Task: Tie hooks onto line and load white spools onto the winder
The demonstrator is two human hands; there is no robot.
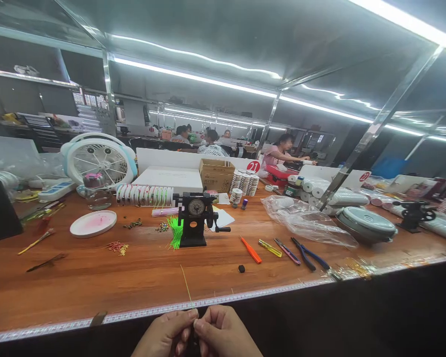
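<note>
Left of centre in the frame, a white dish [80, 229] and a pile of red and yellow bits [117, 247] lie on the table [144, 275]. At bottom centre the left hand [166, 331] appears to pinch the lower end of a thin strand [186, 283], which points up over the table's edge, while the right hand [225, 329], just beside, is closed at the fingertips, its grip hidden. The step seems to be fine fingertip work on the strand, calling next for a steady pinch, with an orange screwdriver [251, 251] and pliers [305, 257] lying farther right.
</note>
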